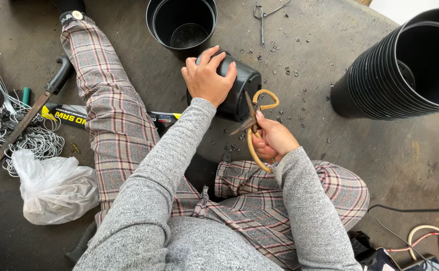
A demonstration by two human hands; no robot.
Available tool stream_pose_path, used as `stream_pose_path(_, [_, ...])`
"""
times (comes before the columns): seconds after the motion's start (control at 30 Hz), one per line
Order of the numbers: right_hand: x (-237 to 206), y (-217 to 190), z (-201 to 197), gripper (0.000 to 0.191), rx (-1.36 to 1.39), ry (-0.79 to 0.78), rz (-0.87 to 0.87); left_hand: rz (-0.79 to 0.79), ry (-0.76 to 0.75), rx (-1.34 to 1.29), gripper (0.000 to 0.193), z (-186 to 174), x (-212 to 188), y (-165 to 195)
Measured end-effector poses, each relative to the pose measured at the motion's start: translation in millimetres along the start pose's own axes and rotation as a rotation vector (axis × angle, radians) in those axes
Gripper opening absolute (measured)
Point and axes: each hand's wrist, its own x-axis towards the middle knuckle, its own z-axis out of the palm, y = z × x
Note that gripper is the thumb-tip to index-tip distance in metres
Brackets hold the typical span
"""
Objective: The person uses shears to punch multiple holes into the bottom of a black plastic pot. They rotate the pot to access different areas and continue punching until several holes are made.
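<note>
We sit on a dark grey ribbed rubber mat [299, 45] that covers the whole floor, speckled with small black plastic chips around our knees. Open room lies ahead and to the right of the legs; the left edge is crowded by a tangle of thin white wire [24, 135], a long-bladed hand saw with a black handle [34, 113] and one knotted white plastic bag [54, 188].

Our left hand [207, 78] is clamped over the base of one black plastic plant pot lying on its side [242, 93], just in front of our legs. Our right hand [274, 140] grips one pair of scissors with looped tan handles [257, 125], fingers closed through the loops, blades touching the pot's base. One empty upright black pot [182, 22] stands just beyond, and one tipped stack of nested black pots [405, 65] rests far right.
</note>
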Motion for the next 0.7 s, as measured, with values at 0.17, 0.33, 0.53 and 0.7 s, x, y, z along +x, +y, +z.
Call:
stream_pose_path(0.17, [12, 9, -14, 0.049, 0.158, 0.040, 0.033, 0.027, 0.041, 0.017, 0.036, 0, -7, 5])
stream_pose_path(0.33, [12, 13, -19, 0.042, 0.617, -0.135, 0.026, 0.069, 0.015, -0.009, 0.036, 2, -9, 9])
stream_pose_path(0.53, [13, 16, -16, 0.044, 0.357, 0.030, 0.007, 0.044, -0.077, -0.064, 0.032, 5, 15, 3])
stream_pose_path(0.7, [5, 13, -6, 0.062, 0.222, -0.195, -0.063, -0.036, -0.171, -0.142, 0.028, 1, 35, -11])
